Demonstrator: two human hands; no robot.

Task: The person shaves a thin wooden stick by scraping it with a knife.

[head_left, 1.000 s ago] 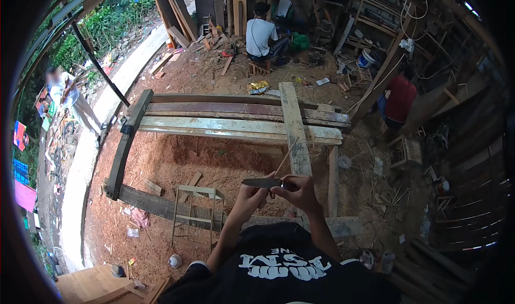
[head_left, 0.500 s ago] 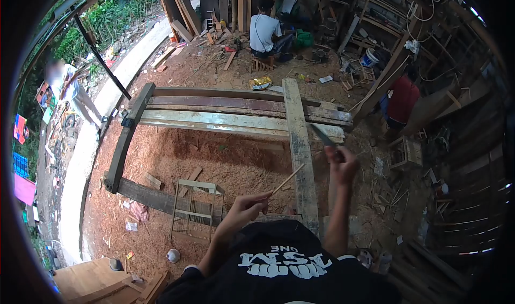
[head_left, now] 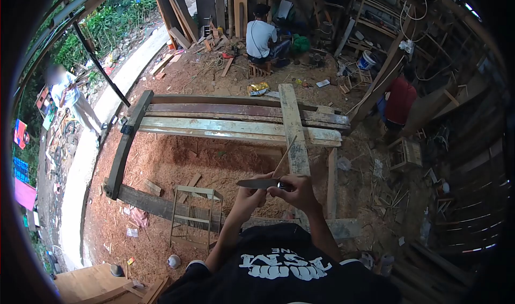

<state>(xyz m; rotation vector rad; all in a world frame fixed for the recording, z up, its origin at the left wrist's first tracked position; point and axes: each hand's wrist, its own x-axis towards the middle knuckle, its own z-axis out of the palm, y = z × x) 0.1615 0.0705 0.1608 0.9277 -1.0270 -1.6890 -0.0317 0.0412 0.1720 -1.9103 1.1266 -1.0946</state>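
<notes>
Now the right hand (head_left: 295,193) is clenched round the knife (head_left: 257,184), just left of the plank (head_left: 292,119); the left hand (head_left: 248,201) pinches the stick (head_left: 284,157), its tip against the plank in view. Boards (head_left: 214,126) lie beneath the plank, a frame (head_left: 197,218) well left. Blade dark, broad, hiding some left fingers; stick thin, tan.

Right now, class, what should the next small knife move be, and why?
Probably the right hand should slide the knife outward along the stick: the blade lies crosswise by the stick's near end, close to the left hand, and the stick points forward.
</notes>
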